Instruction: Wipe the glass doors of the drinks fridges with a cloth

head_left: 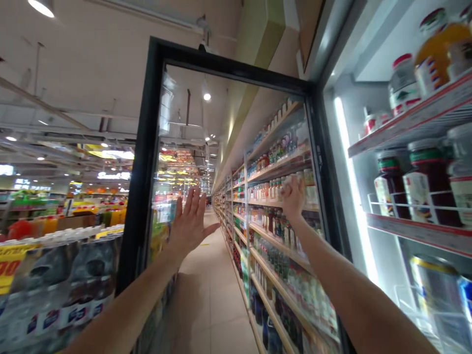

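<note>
A glass door [145, 162] with a black frame stands swung out from a lit display fridge [350, 147]. My left hand [191, 221] is raised before the left part of the glass, its fingers stretched and spread, palm towards the door. It holds nothing. On the right, my right hand [294, 194] is up at the pane with its fingers curled into a fist. What the fist may hold is hidden. Whether either hand touches the glass, I cannot tell.
Fridge shelves on the right carry dark bottles [389, 184], an orange bottle [442, 51] and a can [437, 290]. Wrapped packs of bottles [62, 300] are stacked at the left. Through the glass, an aisle floor [206, 290] runs beside long bottle shelves [273, 236].
</note>
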Demonstrator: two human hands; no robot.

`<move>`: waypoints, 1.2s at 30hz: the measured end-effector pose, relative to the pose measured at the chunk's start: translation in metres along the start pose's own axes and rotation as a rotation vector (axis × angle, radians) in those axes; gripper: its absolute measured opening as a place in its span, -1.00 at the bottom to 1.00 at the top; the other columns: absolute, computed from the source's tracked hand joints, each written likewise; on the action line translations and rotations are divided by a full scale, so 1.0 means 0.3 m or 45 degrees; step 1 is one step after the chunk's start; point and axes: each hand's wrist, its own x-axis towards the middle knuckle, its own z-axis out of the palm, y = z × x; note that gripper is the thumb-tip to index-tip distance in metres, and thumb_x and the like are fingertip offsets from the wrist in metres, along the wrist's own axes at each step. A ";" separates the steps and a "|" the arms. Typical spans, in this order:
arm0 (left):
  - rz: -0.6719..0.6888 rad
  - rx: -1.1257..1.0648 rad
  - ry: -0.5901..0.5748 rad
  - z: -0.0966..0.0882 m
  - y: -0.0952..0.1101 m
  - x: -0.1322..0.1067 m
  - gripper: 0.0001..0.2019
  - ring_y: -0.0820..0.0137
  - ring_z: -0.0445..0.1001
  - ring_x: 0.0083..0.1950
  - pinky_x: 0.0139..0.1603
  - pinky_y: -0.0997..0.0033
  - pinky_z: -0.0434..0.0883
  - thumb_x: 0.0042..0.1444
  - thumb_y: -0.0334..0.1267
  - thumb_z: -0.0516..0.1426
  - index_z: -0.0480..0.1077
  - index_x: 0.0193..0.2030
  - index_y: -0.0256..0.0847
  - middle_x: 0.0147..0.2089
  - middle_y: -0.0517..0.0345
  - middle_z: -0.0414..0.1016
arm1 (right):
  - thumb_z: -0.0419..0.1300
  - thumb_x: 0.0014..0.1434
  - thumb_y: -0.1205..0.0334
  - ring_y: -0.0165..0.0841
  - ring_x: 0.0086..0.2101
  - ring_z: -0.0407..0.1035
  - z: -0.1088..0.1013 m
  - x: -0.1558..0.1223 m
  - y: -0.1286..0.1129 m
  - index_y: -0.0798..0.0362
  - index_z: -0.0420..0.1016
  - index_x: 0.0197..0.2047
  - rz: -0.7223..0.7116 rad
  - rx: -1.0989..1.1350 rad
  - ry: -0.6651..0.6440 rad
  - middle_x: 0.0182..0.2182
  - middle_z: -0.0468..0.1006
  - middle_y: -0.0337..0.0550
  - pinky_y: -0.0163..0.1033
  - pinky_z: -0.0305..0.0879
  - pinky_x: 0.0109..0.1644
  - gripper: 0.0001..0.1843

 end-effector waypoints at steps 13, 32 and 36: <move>-0.053 0.007 0.050 0.004 0.047 -0.111 -0.28 0.11 -0.07 0.36 0.29 -0.13 -0.02 0.21 -0.06 -0.05 -0.38 0.37 -0.21 0.34 -0.17 -0.03 | -0.11 0.22 0.30 -0.03 0.24 -0.05 -0.012 -0.066 0.065 0.04 0.12 0.27 0.204 -0.119 -0.023 0.25 0.09 0.13 0.26 -0.01 0.15 -0.47; -0.068 0.013 0.090 0.034 0.062 -0.123 -0.33 0.16 -0.11 0.38 0.33 -0.03 -0.12 0.23 -0.04 -0.09 -0.26 0.36 -0.30 0.34 -0.15 -0.02 | -0.06 0.16 0.40 -0.23 0.28 -0.16 -0.011 -0.273 -0.178 -0.05 0.15 0.25 -0.415 0.025 -0.332 0.26 0.12 -0.09 -0.01 -0.07 0.27 -0.42; -0.021 -0.018 0.016 0.028 0.168 -0.208 -0.36 0.19 -0.06 0.37 0.33 0.01 -0.12 0.24 -0.07 -0.10 -0.25 0.36 -0.27 0.33 -0.09 0.02 | -0.04 0.16 0.40 -0.27 0.26 -0.10 -0.054 -0.322 -0.122 -0.14 0.18 0.23 -0.524 0.023 -0.464 0.24 0.17 -0.17 0.01 -0.14 0.29 -0.44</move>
